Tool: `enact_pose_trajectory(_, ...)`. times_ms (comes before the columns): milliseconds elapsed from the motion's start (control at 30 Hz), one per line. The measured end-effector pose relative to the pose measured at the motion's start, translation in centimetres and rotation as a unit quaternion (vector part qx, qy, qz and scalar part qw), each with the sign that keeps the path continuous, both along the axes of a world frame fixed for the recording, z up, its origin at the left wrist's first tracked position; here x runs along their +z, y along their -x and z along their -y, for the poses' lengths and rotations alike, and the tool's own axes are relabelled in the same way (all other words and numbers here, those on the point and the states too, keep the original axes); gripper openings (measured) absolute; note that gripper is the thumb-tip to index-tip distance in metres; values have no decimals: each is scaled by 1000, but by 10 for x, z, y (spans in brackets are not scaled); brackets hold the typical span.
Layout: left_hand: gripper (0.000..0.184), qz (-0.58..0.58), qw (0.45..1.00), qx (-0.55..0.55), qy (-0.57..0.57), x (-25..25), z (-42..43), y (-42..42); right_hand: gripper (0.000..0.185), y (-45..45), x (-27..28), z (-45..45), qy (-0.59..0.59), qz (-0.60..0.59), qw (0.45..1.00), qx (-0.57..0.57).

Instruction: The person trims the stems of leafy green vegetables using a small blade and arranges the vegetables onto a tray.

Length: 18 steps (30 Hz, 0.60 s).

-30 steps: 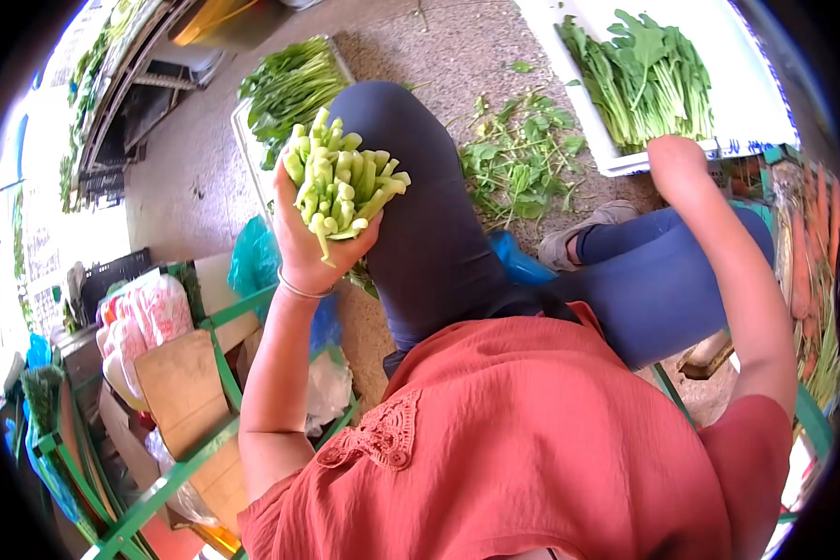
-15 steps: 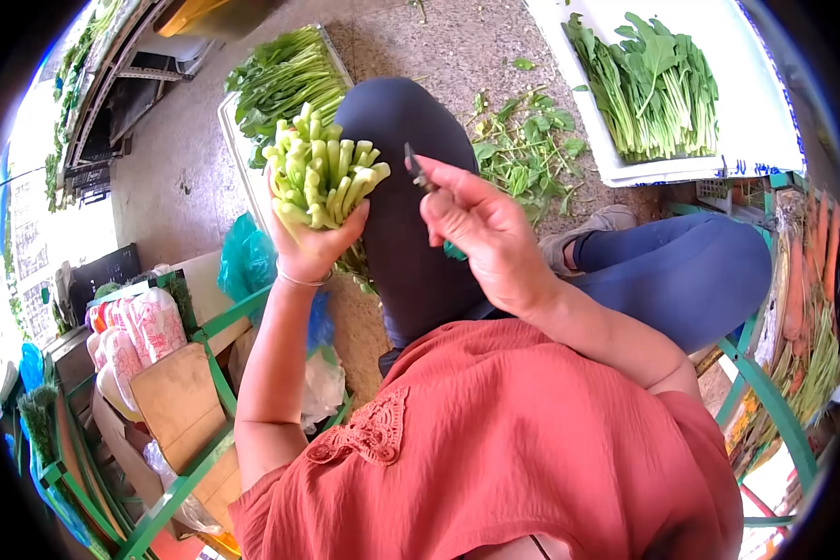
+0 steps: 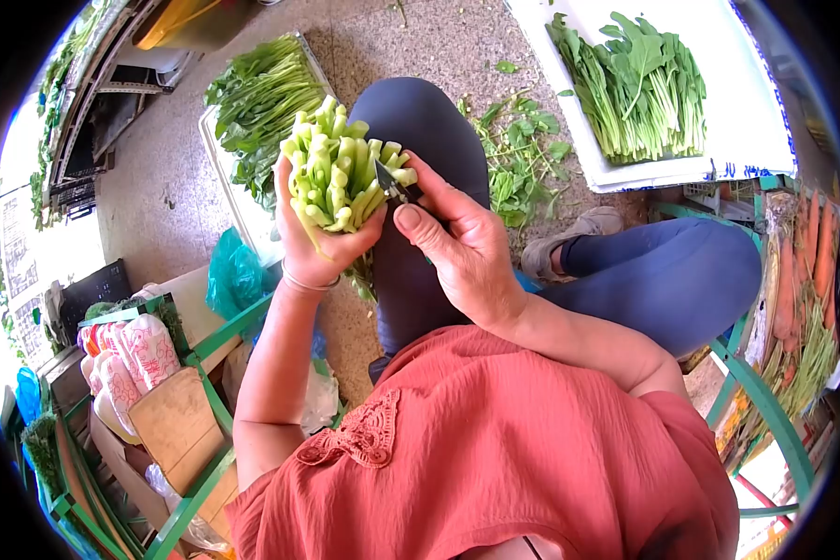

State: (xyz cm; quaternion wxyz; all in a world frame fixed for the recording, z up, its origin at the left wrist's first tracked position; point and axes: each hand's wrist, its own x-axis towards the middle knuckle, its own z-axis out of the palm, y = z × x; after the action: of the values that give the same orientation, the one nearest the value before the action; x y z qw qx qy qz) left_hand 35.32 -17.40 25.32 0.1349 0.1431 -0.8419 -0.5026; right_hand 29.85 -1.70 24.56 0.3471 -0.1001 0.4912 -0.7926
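Observation:
My left hand [image 3: 313,245] is closed around a thick bunch of leafy greens [image 3: 338,173], its pale cut stem ends facing up toward me. The leaves hang below and are mostly hidden by the hand and knee. In my right hand [image 3: 462,238] is a small dark-bladed cutter [image 3: 387,180]; the fingers and thumb hide its handle. The blade is at the right side of the stem ends, close to or touching them. Whether it is cutting into a stem I cannot tell.
A tray of leafy greens [image 3: 266,89] lies beyond the left hand. At the upper right, a white foam box [image 3: 588,173] bears another bunch [image 3: 639,93]. Loose leaves [image 3: 523,154] litter the floor. Green metal frames [image 3: 770,406] flank me, with carrots [image 3: 823,247] at the right.
My right hand has moved left, bringing the cutter from a gap away to the stem ends. The left hand with the bunch has shifted slightly right in view.

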Motion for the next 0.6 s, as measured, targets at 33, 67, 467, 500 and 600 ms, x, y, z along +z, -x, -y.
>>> enact_pose_trajectory(33, 78, 7, 1000, 1, -2, 2, -1, 1, 46, 0, -3, 0, 1, 0, 1000, 0)
enact_pose_trajectory(67, 80, 14, 1000, 2, -3, 3, -2, 1, 44, -2, -8, 2, -14, -70, 997, -33)
enact_pose_trajectory(467, 90, -9, 989, -11, 147, -1, -1, 8, 37, 24, -38, -26, -95, -102, 987, -82)
enact_pose_trajectory(500, 90, -11, 994, -3, 110, -2, -2, 7, 37, 29, -30, -30, -80, -53, 994, -46)
enact_pose_trajectory(600, 89, -12, 995, -7, 101, -4, -2, 6, 38, 41, -11, -30, -51, -15, 998, 36)
